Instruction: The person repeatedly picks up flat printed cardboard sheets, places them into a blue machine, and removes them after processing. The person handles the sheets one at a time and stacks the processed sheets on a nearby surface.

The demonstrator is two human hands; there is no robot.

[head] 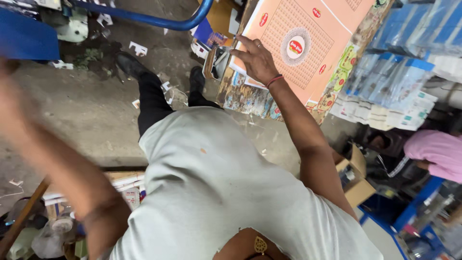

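As you look down past your pale shirt (pixel 216 192), your right hand (pixel 257 60) lies open, fingers spread, steadying the top peach printed sheet (pixel 308 43) on its stack, while your left hand (pixel 7 77) is too blurred to tell its grip.

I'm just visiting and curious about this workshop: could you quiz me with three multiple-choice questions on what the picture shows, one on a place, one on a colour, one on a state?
1. Where does the right hand rest?
A on the peach printed sheet
B on the floor
C on a blue bar

2. What colour is the band on the right wrist?
A green
B red
C white

3. How does the left hand look?
A sharp and still
B gloved
C blurred

Answers: 1 A, fingers spread on the sheet's corner; 2 B, a thin red band; 3 C, smeared at the picture's left edge.
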